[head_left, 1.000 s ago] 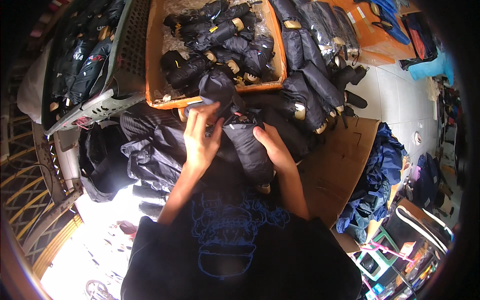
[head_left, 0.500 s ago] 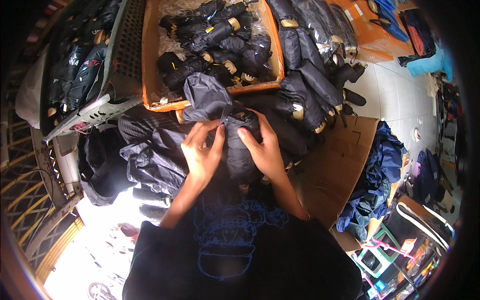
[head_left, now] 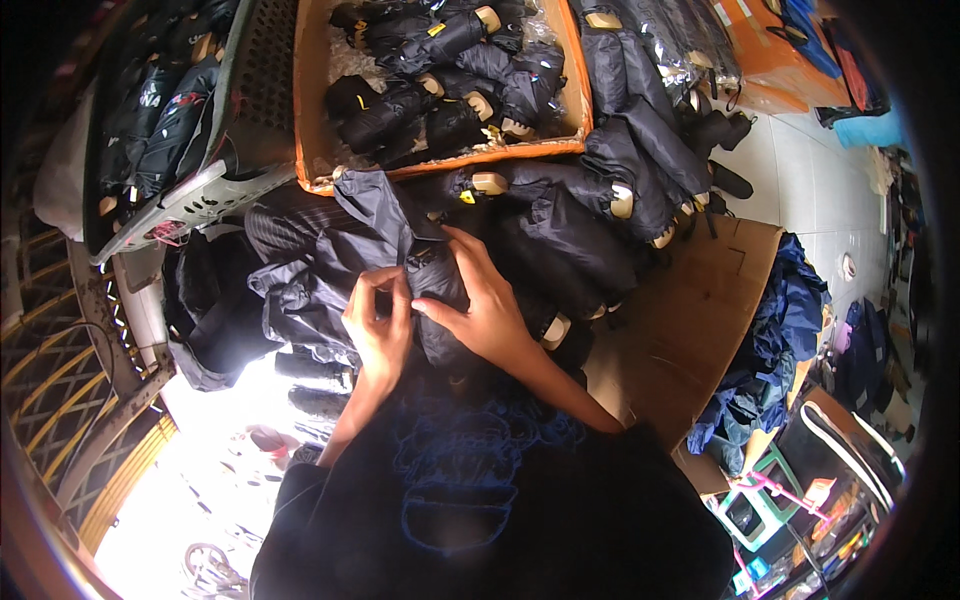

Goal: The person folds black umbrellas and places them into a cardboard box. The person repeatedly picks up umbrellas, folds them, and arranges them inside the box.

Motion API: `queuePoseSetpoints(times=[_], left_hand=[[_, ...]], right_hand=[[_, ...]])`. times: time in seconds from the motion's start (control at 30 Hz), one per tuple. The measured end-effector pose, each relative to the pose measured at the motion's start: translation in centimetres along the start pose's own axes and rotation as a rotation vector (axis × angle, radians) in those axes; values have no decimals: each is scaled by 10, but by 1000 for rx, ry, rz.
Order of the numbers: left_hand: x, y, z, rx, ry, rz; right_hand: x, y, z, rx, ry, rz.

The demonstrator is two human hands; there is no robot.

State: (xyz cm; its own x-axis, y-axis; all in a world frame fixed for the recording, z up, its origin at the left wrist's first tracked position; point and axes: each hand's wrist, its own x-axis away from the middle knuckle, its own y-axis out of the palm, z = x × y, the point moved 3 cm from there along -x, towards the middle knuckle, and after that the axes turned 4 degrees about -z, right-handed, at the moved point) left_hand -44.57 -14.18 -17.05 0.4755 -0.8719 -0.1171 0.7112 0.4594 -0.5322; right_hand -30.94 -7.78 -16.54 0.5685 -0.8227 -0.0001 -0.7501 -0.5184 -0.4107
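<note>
A black folded umbrella (head_left: 436, 285) stands upright in front of my chest, its cloth partly gathered. My right hand (head_left: 482, 305) curls round its right side, thumb pressed on the front. At its left edge my left hand (head_left: 380, 325) pinches the cloth between thumb and fingertips; exactly which fold or strap is too small to tell. A loose flap of black fabric (head_left: 372, 205) rises above my fingers. The umbrella's lower end blends into my dark shirt.
An orange-edged carton (head_left: 450, 157) of black umbrellas with tan handles stands ahead. More umbrellas (head_left: 640, 150) are heaped right of it. A grey perforated crate (head_left: 262, 110) holds others at left. A brown cardboard flap (head_left: 690, 310) and blue cloth (head_left: 755, 350) lie at right.
Both hands and the umbrella have shifted left and slightly lower relative to the carton. The loose fabric flap has swung left and narrowed, and the right hand has turned further across the umbrella.
</note>
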Motion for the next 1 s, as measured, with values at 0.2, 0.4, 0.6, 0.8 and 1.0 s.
queuePoseSetpoints(times=[0.2, 0.4, 0.6, 0.8, 1.0], left_hand=[[15, -7, -8, 68, 39, 46], [27, -10, -7, 243, -163, -11], [25, -10, -14, 350, -213, -9], [23, -12, -14, 154, -62, -23], [17, -10, -26, 518, -274, -3]], right_hand=[[9, 12, 0, -28, -142, -5], [12, 13, -4, -59, -191, 85], [13, 16, -4, 2, -191, 202], [21, 30, 13, -154, -136, 280], [13, 24, 0, -115, -40, 219]])
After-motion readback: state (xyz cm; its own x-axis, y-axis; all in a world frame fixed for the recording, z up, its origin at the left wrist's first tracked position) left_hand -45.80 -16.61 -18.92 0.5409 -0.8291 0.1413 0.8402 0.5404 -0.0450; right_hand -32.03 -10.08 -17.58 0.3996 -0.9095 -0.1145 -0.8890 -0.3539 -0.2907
